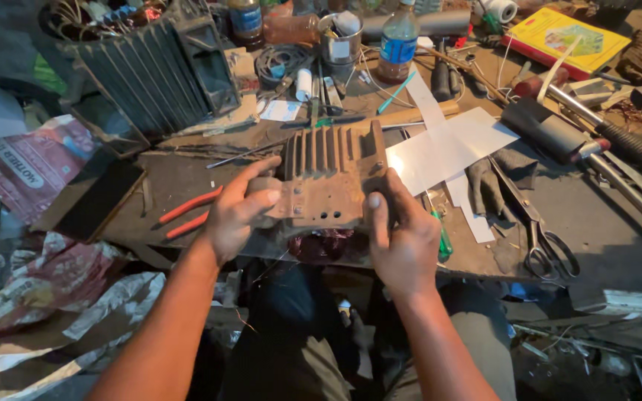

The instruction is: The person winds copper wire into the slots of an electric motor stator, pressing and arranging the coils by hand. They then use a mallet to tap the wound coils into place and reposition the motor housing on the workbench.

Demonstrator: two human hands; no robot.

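Note:
I hold a rusty brown finned metal motor housing [328, 174] over the near edge of the workbench. My left hand [238, 212] grips its left side, fingers wrapped on the flange. My right hand [403, 234] grips the right side, thumb pressed on the front face. Dark red copper windings [325, 245] show under the housing's lower edge.
Red-handled pliers [187, 214] lie left of my hands. Scissors [540, 238], white paper sheets [447, 148] and a green screwdriver [442, 239] lie to the right. A large black finned casing [161, 70], bottles [397, 44], a tin cup, a yellow book [566, 37] and tubes crowd the back.

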